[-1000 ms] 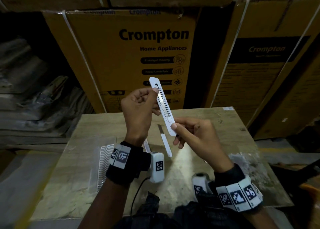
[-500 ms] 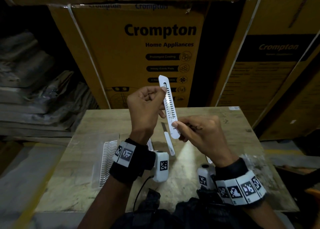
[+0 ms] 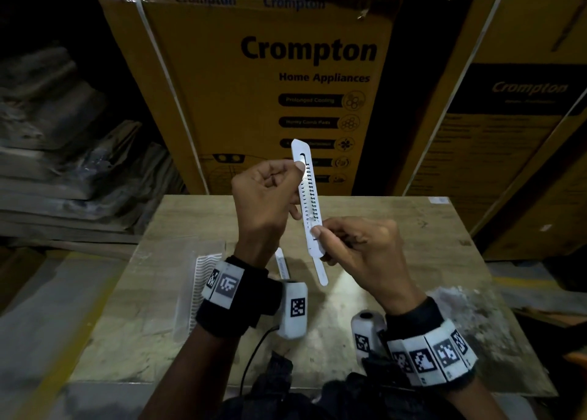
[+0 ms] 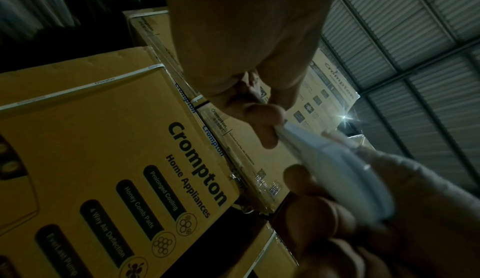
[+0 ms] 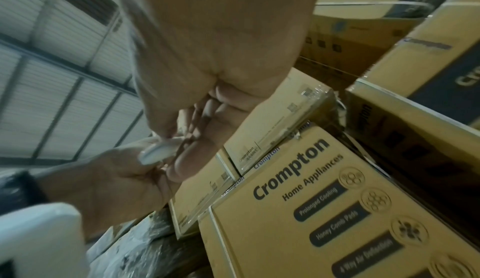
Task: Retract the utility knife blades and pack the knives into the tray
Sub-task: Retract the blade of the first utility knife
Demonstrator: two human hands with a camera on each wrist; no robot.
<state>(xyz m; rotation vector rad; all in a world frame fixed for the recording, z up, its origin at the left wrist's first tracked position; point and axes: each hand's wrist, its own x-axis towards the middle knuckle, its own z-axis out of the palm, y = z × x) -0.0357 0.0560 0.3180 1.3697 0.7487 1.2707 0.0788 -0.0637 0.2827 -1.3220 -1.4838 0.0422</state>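
A white utility knife (image 3: 309,197) stands nearly upright in the air above the table, its toothed slot facing me. My left hand (image 3: 270,194) grips its upper part, thumb against the edge. My right hand (image 3: 359,248) pinches the lower end, thumb tip on the slider. No blade shows past the slanted top. The left wrist view shows the knife (image 4: 335,167) between both hands; the right wrist view shows its end (image 5: 158,153). A second knife (image 3: 321,272) lies on the table behind the hands, and a third knife (image 3: 281,264) is partly hidden by my left wrist. The clear ribbed tray (image 3: 203,279) lies left.
The wooden table (image 3: 413,235) has a worn, whitish patch at its right front. Large Crompton cardboard boxes (image 3: 286,86) stand close behind the table's far edge and to the right. Stacked bundles (image 3: 63,152) fill the left background.
The held knife has tipped slightly more upright and both hands kept their hold. The head view has shifted a little.
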